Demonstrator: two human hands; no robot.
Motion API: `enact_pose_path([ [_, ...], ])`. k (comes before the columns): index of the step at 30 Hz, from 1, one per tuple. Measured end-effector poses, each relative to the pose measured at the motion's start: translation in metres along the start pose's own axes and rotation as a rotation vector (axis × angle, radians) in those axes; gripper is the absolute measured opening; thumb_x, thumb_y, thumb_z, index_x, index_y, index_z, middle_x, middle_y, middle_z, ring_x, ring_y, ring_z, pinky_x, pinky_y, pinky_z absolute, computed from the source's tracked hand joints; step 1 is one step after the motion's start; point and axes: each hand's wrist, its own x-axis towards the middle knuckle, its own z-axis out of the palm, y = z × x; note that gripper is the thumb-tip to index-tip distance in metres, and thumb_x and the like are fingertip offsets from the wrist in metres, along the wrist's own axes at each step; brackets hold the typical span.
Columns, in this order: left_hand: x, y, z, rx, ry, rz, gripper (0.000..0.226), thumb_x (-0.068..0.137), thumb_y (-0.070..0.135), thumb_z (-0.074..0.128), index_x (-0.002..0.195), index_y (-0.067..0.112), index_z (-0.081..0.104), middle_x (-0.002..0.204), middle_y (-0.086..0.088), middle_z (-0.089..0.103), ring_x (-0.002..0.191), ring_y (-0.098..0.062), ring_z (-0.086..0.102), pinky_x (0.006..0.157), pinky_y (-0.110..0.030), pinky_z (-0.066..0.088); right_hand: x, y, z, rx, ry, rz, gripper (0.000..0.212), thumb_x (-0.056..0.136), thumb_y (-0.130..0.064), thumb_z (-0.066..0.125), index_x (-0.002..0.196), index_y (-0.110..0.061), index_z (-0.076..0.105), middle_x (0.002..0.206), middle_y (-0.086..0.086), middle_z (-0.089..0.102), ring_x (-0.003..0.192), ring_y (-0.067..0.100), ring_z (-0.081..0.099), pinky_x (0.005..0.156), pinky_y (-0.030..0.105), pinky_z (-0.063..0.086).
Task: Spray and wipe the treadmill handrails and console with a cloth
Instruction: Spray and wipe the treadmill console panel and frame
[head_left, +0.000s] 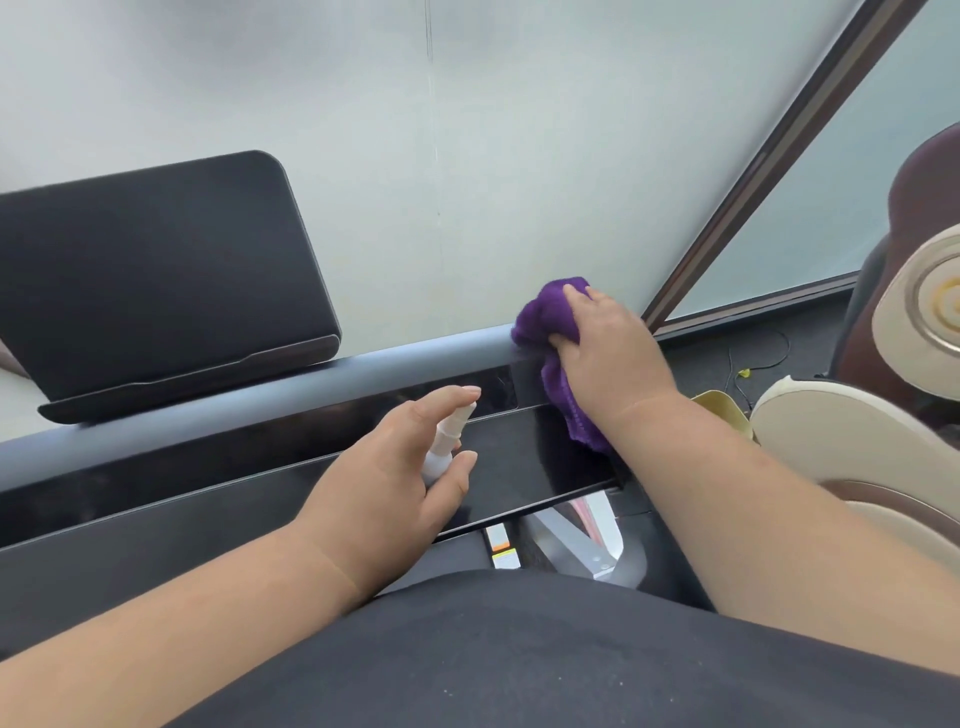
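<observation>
2 bare hands worked over the treadmill console (291, 462) at mid-frame. The right hand (605, 343) pressed a purple cloth (550, 332) onto the grey handrail (415, 353) right of center, its fingers curled into the bunched fabric. The left hand (395, 462) gripped a small white spray bottle (447, 436) above the glossy black panel, fingers wrapped around it. A dark tablet holder (156, 280) stood at upper left.

A bunched purple cloth (545, 322) is pressed on the grey handrail (363, 364); a small white spray bottle (447, 436) is held over the glossy black console (291, 457)
</observation>
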Motion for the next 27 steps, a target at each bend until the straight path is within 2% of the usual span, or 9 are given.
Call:
enact_pose_path([
  [3,0.001,0.001,0.002,-0.007,-0.004,-0.013,0.056,0.089,0.036,0.061,0.126,0.062,0.028,0.105,0.029,0.052,0.097,-0.002,0.056,0.085,-0.024,0.045,-0.013,-0.035,0.013,0.068,-0.033,-0.204,0.062,0.096,-0.029,0.056,0.153,-0.022,0.033,0.160,0.009,0.028,0.141,0.031,0.033,0.117,0.039,0.025],
  [6,0.003,0.004,0.006,0.002,-0.025,-0.008,0.056,0.088,0.036,0.061,0.125,0.062,0.028,0.110,0.036,0.048,0.101,0.001,0.055,0.085,-0.019,0.042,-0.025,-0.058,0.042,-0.157,-0.227,-0.387,0.072,0.097,-0.029,0.052,0.157,-0.030,0.013,0.166,0.002,0.002,0.151,0.024,0.009,0.120,0.039,0.019],
  [8,0.004,0.007,0.008,0.008,-0.037,0.004,0.056,0.088,0.036,0.061,0.125,0.062,0.028,0.110,0.036,0.047,0.101,0.003,0.054,0.083,-0.013,0.041,-0.025,-0.049,0.049,-0.257,-0.233,-0.382,0.081,0.095,-0.028,0.056,0.157,-0.032,0.004,0.166,0.001,-0.005,0.152,0.023,0.001,0.121,0.039,0.015],
  [10,0.005,0.011,0.009,0.014,-0.046,0.006,0.056,0.088,0.036,0.061,0.125,0.063,0.027,0.106,0.034,0.049,0.100,0.005,0.052,0.081,-0.007,0.037,-0.024,-0.029,0.042,-0.263,-0.204,-0.303,0.087,0.092,-0.027,0.062,0.157,-0.030,0.005,0.166,0.002,-0.003,0.152,0.025,0.004,0.122,0.040,0.013],
  [13,0.007,0.015,0.009,0.011,-0.057,-0.001,0.057,0.090,0.036,0.061,0.124,0.064,0.025,0.104,0.031,0.050,0.098,0.003,0.053,0.079,-0.009,0.039,-0.025,-0.003,0.016,-0.288,-0.171,-0.144,0.086,0.087,-0.029,0.065,0.157,-0.026,0.014,0.165,0.005,0.008,0.147,0.029,0.018,0.119,0.039,0.020],
  [17,0.008,0.021,0.010,0.023,-0.077,0.003,0.056,0.091,0.039,0.058,0.125,0.063,0.021,0.105,0.028,0.051,0.096,0.003,0.052,0.080,-0.017,0.040,-0.022,0.002,-0.018,-0.326,-0.268,0.050,0.055,0.092,-0.020,0.055,0.145,-0.020,0.039,0.149,0.008,0.037,0.127,0.033,0.045,0.098,0.042,0.044],
  [20,0.008,0.022,0.009,0.029,-0.082,0.004,0.056,0.091,0.039,0.058,0.125,0.064,0.021,0.106,0.028,0.051,0.098,0.004,0.052,0.079,-0.012,0.038,-0.015,0.011,-0.034,-0.335,-0.221,0.062,0.030,0.090,-0.028,0.057,0.119,-0.021,0.056,0.120,0.008,0.055,0.109,0.034,0.054,0.082,0.038,0.045],
  [23,0.009,0.021,0.012,0.023,-0.086,-0.002,0.055,0.091,0.038,0.059,0.126,0.063,0.024,0.107,0.028,0.052,0.100,0.008,0.050,0.078,-0.005,0.035,-0.006,0.011,-0.035,-0.240,-0.067,0.021,0.040,0.092,-0.039,0.058,0.129,-0.025,0.051,0.132,0.007,0.051,0.114,0.034,0.048,0.092,0.042,0.043],
  [27,0.012,0.028,0.022,0.016,-0.131,0.003,0.055,0.091,0.038,0.059,0.126,0.063,0.025,0.108,0.024,0.054,0.098,0.010,0.050,0.077,-0.006,0.036,-0.001,0.008,-0.007,-0.254,-0.171,-0.014,0.068,0.088,-0.061,0.055,0.148,-0.038,0.032,0.156,0.004,0.030,0.130,0.033,0.039,0.104,0.047,0.037],
])
